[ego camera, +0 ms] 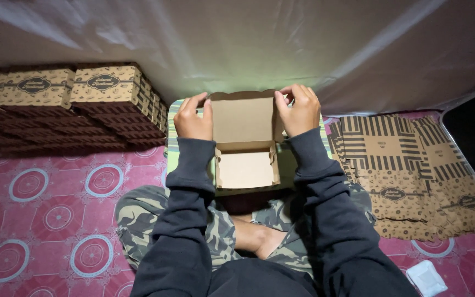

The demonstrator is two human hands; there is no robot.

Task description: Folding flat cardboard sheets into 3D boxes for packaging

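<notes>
The person sits cross-legged on a pink patterned mat [56,214]. Before the knees stands a small brown cardboard box [247,148], its tray already formed, its lid up and facing the person; its long axis runs away from them. The left hand [192,120] and right hand [299,111] pinch the lid's side edges. It looks partly done: flat blanks [408,170] remain at the right, finished boxes [72,104] are stacked far left.

One open brown cardboard box with a raised lid [246,146] is in view. Two folded patterned brown boxes [67,85] top the stacks at left, which show several layers, too dark to count. One pile of flat striped box blanks [408,170] and one small white packet [426,278] complete it.
</notes>
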